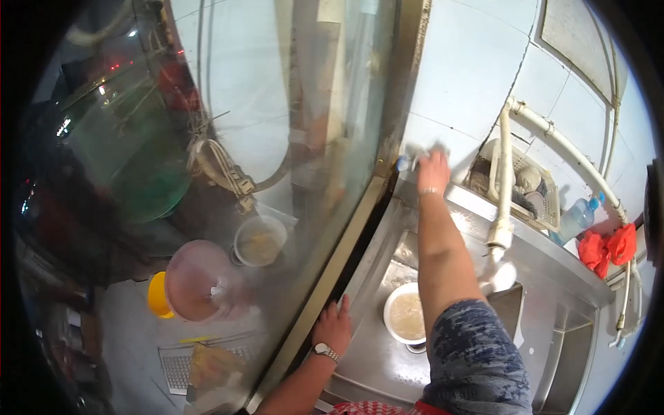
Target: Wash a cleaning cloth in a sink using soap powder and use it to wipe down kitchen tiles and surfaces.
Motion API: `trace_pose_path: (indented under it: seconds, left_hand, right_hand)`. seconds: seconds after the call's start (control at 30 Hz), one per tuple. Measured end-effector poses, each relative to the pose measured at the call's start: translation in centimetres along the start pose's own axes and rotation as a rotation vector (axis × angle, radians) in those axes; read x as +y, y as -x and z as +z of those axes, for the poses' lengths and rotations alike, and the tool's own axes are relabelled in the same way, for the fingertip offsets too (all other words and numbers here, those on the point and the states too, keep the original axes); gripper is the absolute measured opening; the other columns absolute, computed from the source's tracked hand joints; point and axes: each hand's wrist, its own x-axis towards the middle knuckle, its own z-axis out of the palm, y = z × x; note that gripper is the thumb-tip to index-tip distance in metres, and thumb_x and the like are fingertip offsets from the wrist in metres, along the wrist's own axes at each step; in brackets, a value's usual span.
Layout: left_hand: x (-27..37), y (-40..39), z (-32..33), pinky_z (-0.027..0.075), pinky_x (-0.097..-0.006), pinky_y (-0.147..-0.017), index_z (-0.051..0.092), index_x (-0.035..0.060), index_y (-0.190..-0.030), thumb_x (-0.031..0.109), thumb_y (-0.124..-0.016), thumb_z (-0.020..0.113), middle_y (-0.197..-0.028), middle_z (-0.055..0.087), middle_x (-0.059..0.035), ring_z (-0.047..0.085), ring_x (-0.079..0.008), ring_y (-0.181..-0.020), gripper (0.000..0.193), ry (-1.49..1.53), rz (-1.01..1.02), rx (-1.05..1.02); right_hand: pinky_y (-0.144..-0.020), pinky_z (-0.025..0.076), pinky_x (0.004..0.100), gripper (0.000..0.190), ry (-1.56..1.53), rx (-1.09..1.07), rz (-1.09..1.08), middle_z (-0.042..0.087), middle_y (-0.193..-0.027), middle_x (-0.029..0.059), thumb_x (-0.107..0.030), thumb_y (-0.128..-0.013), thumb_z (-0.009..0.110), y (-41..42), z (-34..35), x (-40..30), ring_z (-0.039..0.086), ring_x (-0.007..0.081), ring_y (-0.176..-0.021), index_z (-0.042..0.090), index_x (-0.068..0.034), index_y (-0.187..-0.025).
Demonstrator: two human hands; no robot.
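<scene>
My left hand (pixel 332 327) lies on the left rim of the stainless steel sink (pixel 358 358), beside a metal-framed glass pane (pixel 332 207). Its fingers are apart and hold nothing. My right arm stretches over the sink to the tiled wall, where my right hand (pixel 434 168) reaches the back ledge. A small blue and whitish item (pixel 403 163) is by its fingertips; whether the hand grips it is hidden by blur and the hand's back. Below the right forearm stands a white bowl (pixel 387 319) of cloudy, beige liquid (pixel 407 314), partly covered by the arm.
White plastic pipes (pixel 550 124) run along the wall and down over the sink. On the back ledge are a plastic basket (pixel 552 207) of scrubbers, a clear bottle (pixel 578 215) and a red plastic bag (pixel 604 249). Beyond the glass stand a pinkish tub (pixel 194 280) and yellow container (pixel 157 295).
</scene>
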Motion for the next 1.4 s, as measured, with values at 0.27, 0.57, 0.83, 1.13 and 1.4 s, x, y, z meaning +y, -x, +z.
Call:
trace_pose_path:
  seconds: [0.27,0.57,0.83,1.13,1.4]
  left_hand:
    - [-0.6,0.0,-0.3,0.045,-0.0443,-0.090,0.024,0.0127,-0.142,0.028,-0.088,0.053,-0.127,0.044,-0.0172,0.050,-0.0355,-0.107,0.063,0.021,0.013,0.024]
    - [-0.4,-0.5,-0.8,0.045,-0.0445,-0.088,0.027,0.0126,-0.141,0.026,-0.088,0.053,-0.126,0.045,-0.0182,0.051,-0.0363,-0.105,0.060,0.040,0.032,0.064]
    - [-0.6,0.2,-0.1,0.046,-0.0451,-0.088,0.027,0.0132,-0.141,0.027,-0.088,0.052,-0.128,0.044,-0.0187,0.050,-0.0378,-0.105,0.060,0.013,0.053,0.044]
    - [-1.2,-0.1,-0.1,0.043,-0.0452,-0.093,0.027,0.0152,-0.142,0.025,-0.087,0.054,-0.127,0.045,-0.0174,0.049,-0.0357,-0.108,0.062,0.069,0.026,0.084]
    - [-1.1,-0.1,-0.2,0.043,-0.0446,-0.093,0.028,0.0140,-0.141,0.024,-0.087,0.054,-0.127,0.045,-0.0186,0.049,-0.0368,-0.110,0.061,0.069,0.036,0.057]
  right_hand:
    - [-0.082,0.047,0.0435,0.013,-0.083,0.139,0.341,0.056,-0.100,0.0134,-0.017,-0.076,0.061,-13.0,-8.0,-4.4,0.051,0.0338,-0.101,0.067,-0.008,-0.084]
    - [-0.082,0.048,0.0468,0.029,0.092,0.560,-0.054,0.052,-0.114,0.0221,-0.021,-0.081,0.058,-21.7,-9.8,-1.0,0.049,0.0403,-0.107,0.056,-0.012,-0.108]
    - [-0.078,0.049,0.0426,0.024,-0.079,-0.131,0.102,0.052,-0.099,0.0157,-0.009,-0.080,0.051,-4.9,-2.7,-4.3,0.051,0.0338,-0.102,0.060,-0.011,-0.103]
    - [-0.076,0.048,0.0457,0.024,-0.095,0.362,0.037,0.055,-0.096,0.0158,-0.014,-0.078,0.060,-24.9,-15.9,-3.3,0.053,0.0349,-0.095,0.059,-0.015,-0.103]
    - [-0.078,0.048,0.0446,0.021,-0.132,0.078,0.245,0.052,-0.098,0.0142,-0.012,-0.073,0.065,-10.0,-7.2,-3.0,0.050,0.0334,-0.102,0.061,-0.011,-0.094]
